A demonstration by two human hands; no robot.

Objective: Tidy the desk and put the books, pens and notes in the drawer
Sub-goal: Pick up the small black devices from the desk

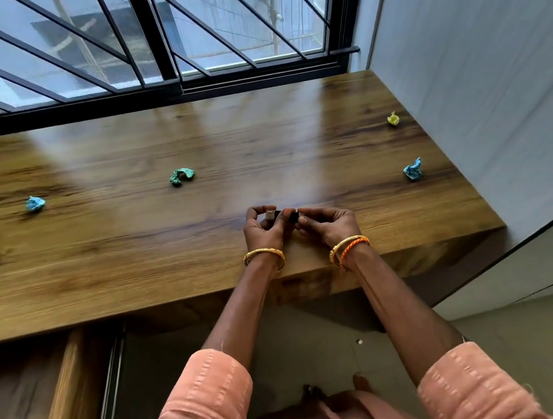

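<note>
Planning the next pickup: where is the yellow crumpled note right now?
In the head view, the yellow crumpled note lies far right on the desk, near the wall, beyond the blue crumpled note.

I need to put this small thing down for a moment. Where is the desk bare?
Bare wood runs along the window side, and between the green paper ball and the yellow one. The front left, below the blue ball, is free too. Nowhere is crowded; another blue ball sits by the right edge.

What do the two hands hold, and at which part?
A small USB stick: left hand pinches its metal end, right hand its black cap.
</note>
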